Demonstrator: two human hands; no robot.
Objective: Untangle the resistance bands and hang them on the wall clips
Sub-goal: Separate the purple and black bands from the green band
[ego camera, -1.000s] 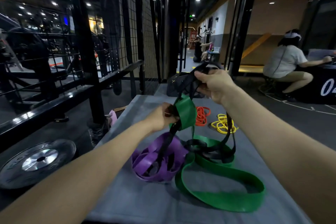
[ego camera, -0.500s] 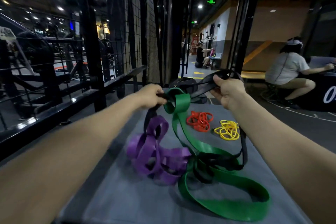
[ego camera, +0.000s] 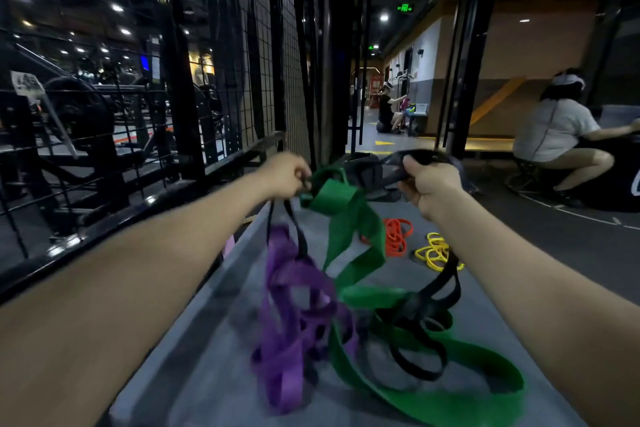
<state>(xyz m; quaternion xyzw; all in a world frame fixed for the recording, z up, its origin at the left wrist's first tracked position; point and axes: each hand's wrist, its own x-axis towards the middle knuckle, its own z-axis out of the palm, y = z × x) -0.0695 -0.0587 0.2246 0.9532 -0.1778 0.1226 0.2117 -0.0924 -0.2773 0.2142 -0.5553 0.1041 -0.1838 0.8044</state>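
Left hand (ego camera: 287,172): I see it fisted around the black band (ego camera: 438,282), raised above the table's far left.
Right hand (ego camera: 427,184): I see it clenched on the same black band, level with the left, well apart.
Green band (ego camera: 349,218): draped over the black span between my hands; the rest loops on the grey table (ego camera: 207,357).
Purple band (ego camera: 287,295): hanging tangled on the black strand below the left hand, blurred.
Red bands (ego camera: 398,236), yellow bands (ego camera: 434,251): lying side by side at the far end.
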